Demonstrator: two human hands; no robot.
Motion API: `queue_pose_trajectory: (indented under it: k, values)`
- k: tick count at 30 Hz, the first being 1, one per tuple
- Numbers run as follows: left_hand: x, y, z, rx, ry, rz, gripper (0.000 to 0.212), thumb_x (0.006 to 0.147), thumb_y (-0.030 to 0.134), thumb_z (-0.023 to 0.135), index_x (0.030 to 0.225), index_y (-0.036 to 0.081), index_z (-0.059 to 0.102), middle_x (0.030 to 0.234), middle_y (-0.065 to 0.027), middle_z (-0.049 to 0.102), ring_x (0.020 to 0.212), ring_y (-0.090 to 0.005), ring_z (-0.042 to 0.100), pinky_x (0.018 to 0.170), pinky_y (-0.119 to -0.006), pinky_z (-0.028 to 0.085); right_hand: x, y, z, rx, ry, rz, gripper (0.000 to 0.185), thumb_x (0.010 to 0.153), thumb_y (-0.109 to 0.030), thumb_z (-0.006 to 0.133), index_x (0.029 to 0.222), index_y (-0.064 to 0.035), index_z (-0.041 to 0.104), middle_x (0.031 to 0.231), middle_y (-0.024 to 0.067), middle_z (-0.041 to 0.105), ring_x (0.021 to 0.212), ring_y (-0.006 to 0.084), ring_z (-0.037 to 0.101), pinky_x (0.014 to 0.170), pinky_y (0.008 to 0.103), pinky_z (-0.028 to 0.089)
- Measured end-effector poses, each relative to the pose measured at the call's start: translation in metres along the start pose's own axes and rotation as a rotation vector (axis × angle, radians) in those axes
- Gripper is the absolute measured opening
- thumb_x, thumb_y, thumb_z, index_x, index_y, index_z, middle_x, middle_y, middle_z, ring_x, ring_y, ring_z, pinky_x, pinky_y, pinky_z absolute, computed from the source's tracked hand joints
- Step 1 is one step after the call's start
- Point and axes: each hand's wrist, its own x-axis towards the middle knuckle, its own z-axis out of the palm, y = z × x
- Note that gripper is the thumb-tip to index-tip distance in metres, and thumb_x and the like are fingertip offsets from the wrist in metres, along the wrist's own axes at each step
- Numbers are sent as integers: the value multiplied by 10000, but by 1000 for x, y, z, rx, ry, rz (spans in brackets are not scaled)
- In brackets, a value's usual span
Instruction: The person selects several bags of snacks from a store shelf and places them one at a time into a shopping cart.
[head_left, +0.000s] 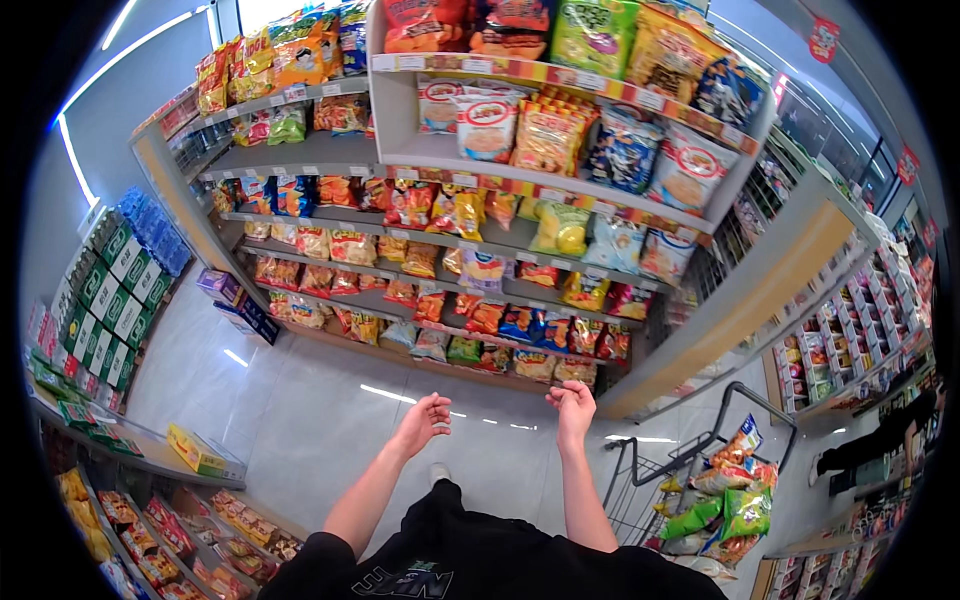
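Observation:
My left hand (424, 424) is raised over the tiled floor, fingers loosely bent and apart, holding nothing. Level with it on the right, my right hand (574, 409) has its fingers curled towards the thumb; nothing shows in it. Both are in front of a store shelf unit (480, 251) stocked with bagged snacks, without visibly touching it. Beyond the hands, the lower shelves hold red snack bags (429, 306) and blue ones (517, 324). Higher up are white snack bags (486, 126), a yellow-green bag (562, 227) and a light blue bag (615, 241).
A wire shopping cart (637, 491) heaped with snack bags (746, 514) stands at my right. Green-and-white cartons (112, 292) are stacked at the left, with snack racks (150, 536) below. The shelf unit's end panel (750, 300) juts out at right; another person (874, 446) is farther right.

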Motion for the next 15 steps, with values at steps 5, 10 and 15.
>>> queue_pose_trajectory:
  k: [5, 10, 15]
  values:
    - [17, 56, -52, -14, 2, 22, 343, 911, 365, 464, 1007, 49, 557, 824, -45, 579, 805, -181, 571, 707, -370, 478, 24, 20, 83, -93, -49, 11, 139, 813, 60, 436, 906, 17, 531, 763, 111, 642, 668, 148, 614, 671, 265, 518]
    - [49, 114, -78, 39, -24, 56, 359, 910, 346, 490, 1073, 28, 526, 988, -111, 589, 933, -239, 591, 736, -401, 512, 66, 20, 143, -48, -96, -52, 114, 870, 21, 467, 942, 1, 553, 833, 109, 652, 745, 145, 625, 711, 260, 516]
    - [98, 198, -33, 215, -152, 208, 327, 913, 280, 512, 1101, 13, 519, 1067, -139, 584, 997, -243, 586, 736, -365, 526, 136, -38, 207, -162, -183, -287, 225, 844, 14, 516, 1061, 32, 571, 966, 90, 644, 870, 134, 599, 798, 253, 482]
